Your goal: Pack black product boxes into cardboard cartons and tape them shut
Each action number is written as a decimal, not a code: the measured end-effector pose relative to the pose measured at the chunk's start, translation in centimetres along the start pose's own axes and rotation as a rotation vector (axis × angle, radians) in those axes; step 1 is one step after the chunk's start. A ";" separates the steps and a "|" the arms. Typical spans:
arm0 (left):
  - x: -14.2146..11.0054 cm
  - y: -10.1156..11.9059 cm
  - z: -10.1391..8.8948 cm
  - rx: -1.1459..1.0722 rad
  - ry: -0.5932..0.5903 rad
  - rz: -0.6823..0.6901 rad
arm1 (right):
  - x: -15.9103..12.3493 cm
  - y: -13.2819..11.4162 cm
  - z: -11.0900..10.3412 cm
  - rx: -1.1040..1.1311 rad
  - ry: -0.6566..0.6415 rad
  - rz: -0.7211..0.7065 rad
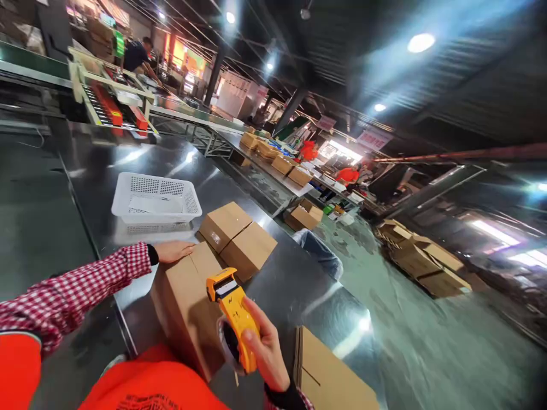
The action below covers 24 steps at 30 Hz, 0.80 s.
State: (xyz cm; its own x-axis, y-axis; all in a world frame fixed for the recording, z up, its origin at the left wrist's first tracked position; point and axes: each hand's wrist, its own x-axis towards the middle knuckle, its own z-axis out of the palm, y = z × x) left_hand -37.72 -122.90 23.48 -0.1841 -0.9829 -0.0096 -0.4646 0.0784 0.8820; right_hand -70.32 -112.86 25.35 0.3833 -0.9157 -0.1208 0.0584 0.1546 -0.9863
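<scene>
A closed brown cardboard box (183, 285) stands on the metal table right in front of my body. My left hand (174, 251) lies flat on its far top edge, fingers stretched out. In my right hand (265, 344) is a yellow tape dispenser (236, 319), gripped with fingers and thumb around its body. The dispenser's head is over the right side of the box; whether it touches the cardboard I cannot tell. Just beyond the box sits a second closed cardboard box (239, 236) with a dark seam across its top.
A white perforated plastic basket (156, 199) rests on the metal table (282, 307) at the far left. Flat cardboard sheets (333, 376) lie at the near right. Folded cardboard (427, 259) is on the floor. Other people work by conveyors behind.
</scene>
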 end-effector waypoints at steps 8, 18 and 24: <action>-3.0 5.6 4.6 -0.655 -0.408 -0.218 | -0.2 2.7 -2.0 -0.069 0.076 -0.025; -3.7 5.8 8.4 -1.010 -0.391 -0.480 | 0.2 1.5 -1.7 -0.051 -0.009 -0.022; -2.3 4.5 6.9 -0.740 -0.288 -0.391 | 1.5 -2.3 0.8 -0.175 -0.114 0.018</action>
State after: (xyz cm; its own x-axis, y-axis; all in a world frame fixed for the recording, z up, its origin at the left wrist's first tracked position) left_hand -45.34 -119.17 24.25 -0.3871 -0.8288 -0.4042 0.1211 -0.4802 0.8687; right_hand -69.18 -114.26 27.53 0.4849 -0.8640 -0.1353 -0.1068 0.0951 -0.9897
